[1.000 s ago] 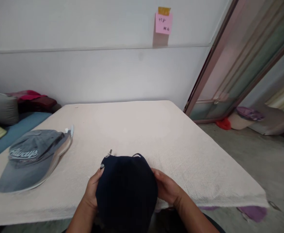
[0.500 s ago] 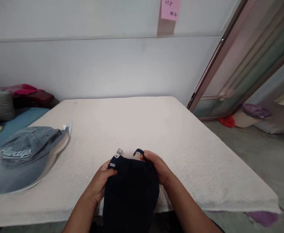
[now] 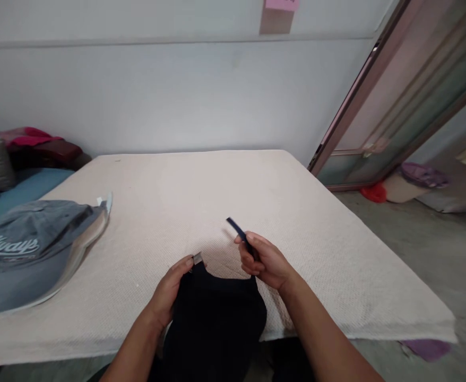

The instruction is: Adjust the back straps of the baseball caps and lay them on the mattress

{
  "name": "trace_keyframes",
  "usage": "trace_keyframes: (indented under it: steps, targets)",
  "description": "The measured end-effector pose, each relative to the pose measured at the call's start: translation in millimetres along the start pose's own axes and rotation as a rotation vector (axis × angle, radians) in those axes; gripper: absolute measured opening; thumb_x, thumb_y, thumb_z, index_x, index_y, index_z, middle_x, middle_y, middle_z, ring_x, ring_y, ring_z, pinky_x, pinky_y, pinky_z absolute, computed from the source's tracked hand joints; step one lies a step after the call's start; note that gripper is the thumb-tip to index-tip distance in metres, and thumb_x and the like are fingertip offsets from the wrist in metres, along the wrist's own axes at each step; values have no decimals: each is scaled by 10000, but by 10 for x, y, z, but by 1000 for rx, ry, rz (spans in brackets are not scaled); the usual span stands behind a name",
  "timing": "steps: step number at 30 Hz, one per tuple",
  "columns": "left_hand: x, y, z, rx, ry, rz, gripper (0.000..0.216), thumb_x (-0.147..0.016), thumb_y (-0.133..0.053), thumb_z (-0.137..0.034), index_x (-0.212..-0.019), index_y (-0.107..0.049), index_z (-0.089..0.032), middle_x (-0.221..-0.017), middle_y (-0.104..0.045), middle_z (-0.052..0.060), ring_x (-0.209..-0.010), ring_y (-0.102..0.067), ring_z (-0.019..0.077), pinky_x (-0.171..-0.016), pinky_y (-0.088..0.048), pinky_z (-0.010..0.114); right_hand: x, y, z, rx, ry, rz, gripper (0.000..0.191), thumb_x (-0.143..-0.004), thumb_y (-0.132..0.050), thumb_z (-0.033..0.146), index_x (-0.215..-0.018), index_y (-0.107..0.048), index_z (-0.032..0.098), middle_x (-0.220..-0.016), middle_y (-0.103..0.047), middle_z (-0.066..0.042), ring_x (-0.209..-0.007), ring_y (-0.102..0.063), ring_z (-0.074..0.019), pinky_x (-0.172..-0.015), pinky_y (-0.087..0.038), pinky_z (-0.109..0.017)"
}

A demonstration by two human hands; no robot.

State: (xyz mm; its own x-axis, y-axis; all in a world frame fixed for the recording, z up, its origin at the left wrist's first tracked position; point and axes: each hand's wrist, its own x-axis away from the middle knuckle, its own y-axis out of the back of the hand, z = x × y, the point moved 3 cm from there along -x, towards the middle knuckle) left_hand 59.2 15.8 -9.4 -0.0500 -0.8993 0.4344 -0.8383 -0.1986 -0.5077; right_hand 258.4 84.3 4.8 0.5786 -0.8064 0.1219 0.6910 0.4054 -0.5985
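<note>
A dark navy cap (image 3: 217,318) is between my hands at the near edge of the table, its back opening facing away from me. My left hand (image 3: 173,289) is closed on the cap's left rear edge, thumb beside the small metal buckle (image 3: 197,258). In my right hand (image 3: 267,260) the cap's adjusting strap (image 3: 236,229) is pinched between thumb and fingers. The strap's loose end points up and to the left, apart from the buckle. The lower part of the cap runs off the bottom of the view.
A grey cap (image 3: 34,254) with white lettering rests at the left of the table, on a pale form. The table has a cream textured cloth (image 3: 201,196). Behind it rises a white wall (image 3: 169,101) with a pink note (image 3: 281,5). Cushions lie at far left; a sliding door stands right.
My right hand has lifted the strap up and turned its free end outward, away from the buckle. My left hand has shifted its thumb up to the buckle. The view has tilted slightly down.
</note>
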Motion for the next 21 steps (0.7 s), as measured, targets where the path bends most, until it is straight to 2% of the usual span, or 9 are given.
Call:
trace_keyframes:
  steps: [3,6,9,12,16,21]
  targets:
    - [-32,67,21,-94,-20,-110,271,-708,-708,-278,-955,-707,-167,-957,-715,75,-856,-647,223,-793,-465,315,28,-24,-4,58,-39,46,226,-882,-485,374,-934,-564,168,-522,-433,70,-367,-213,-27,-396,-176,-195]
    - [-53,83,28,-161,-12,-192,280,-661,-744,-270,-923,-708,-179,-874,-720,53,-776,-651,206,-728,-473,299,19,-4,-23,74,-47,-1,141,-822,-560,302,-831,-538,163,-574,-480,47,-385,-254,-21,-391,-138,-188]
    - [-71,-14,40,-178,19,-65,222,-679,-729,-271,-877,-699,-176,-766,-707,36,-672,-640,181,-657,-467,277,7,18,-50,61,-64,-25,130,-774,-593,254,-754,-503,162,-588,-496,36,-393,-273,-19,-385,-125,-185]
    - [-72,-113,58,-189,39,47,186,-681,-730,-255,-840,-689,-167,-725,-694,36,-642,-633,171,-649,-461,265,15,11,-74,62,-89,-2,158,-774,-612,277,-762,-495,171,-561,-481,50,-382,-264,-19,-379,-116,-184]
    - [-42,-172,69,-116,37,82,160,-726,-687,-259,-853,-681,-162,-727,-685,46,-624,-617,162,-659,-473,276,27,-29,-125,114,-131,55,228,-767,-665,334,-753,-512,166,-524,-441,71,-380,-252,-13,-379,-120,-178]
    - [-27,-141,81,53,52,120,126,-688,-724,-243,-691,-630,-159,-571,-582,-14,-468,-502,86,-469,-387,187,6,-69,-204,180,-155,117,243,-774,-666,363,-750,-540,157,-511,-434,74,-372,-262,-16,-375,-161,-178]
